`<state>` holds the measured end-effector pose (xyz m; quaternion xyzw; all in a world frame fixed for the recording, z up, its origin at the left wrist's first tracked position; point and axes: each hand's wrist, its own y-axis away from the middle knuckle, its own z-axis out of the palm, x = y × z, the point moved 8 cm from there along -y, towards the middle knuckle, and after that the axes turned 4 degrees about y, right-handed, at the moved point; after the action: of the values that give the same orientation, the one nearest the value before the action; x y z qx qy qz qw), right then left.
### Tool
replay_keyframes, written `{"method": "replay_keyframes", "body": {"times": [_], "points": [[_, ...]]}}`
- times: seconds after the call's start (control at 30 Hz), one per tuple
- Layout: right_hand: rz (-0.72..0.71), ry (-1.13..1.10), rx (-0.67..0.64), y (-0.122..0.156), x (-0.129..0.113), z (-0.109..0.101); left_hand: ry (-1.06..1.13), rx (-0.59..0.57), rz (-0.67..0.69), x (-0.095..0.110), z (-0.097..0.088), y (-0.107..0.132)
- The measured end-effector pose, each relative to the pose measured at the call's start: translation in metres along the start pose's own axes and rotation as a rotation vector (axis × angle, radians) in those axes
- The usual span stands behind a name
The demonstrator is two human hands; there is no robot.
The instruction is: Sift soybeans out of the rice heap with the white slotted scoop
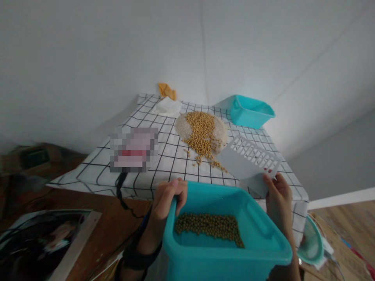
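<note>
My left hand [172,193] is closed over the back left corner of the rim of a turquoise plastic bin [222,253]. Soybeans [208,226] lie in a band on the floor of that bin, which is at the table's near edge. Between the fingers and thumb of my right hand [277,191] is a flat grey slotted plastic board [246,166], tilted over the tablecloth. Its left edge reaches the front of a heap of soybeans [200,130]. Pale small grains [183,127] show on both sides of the heap, and some loose beans trail toward me.
A second turquoise bin [249,111] stands at the back right of the checked tablecloth [166,156]. A white bag [167,106] and an orange cloth [166,91] lie at the back left. A blurred-out flat object [133,150] with a dark strap rests at left. A green basket [312,242] sits low right.
</note>
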<state>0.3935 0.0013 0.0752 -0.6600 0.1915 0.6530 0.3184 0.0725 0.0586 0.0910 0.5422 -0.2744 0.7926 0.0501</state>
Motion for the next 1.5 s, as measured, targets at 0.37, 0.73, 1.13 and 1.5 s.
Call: {"method": "replay_keyframes", "body": {"times": [0.37,0.73,1.13,1.5], "points": [[0.025,-0.017,0.232,0.013,0.001,-0.05,0.004,0.039,-0.023,-0.004,-0.002,0.001],[0.099,-0.007,0.255,0.028,0.006,-0.05,-0.018,0.009,-0.019,-0.003,-0.001,0.002],[0.102,-0.001,0.22,0.018,0.03,-0.077,-0.085,0.002,-0.042,-0.002,-0.003,0.002],[0.148,-0.028,0.207,0.014,0.038,-0.074,-0.079,0.001,-0.051,-0.004,-0.002,0.002]]}}
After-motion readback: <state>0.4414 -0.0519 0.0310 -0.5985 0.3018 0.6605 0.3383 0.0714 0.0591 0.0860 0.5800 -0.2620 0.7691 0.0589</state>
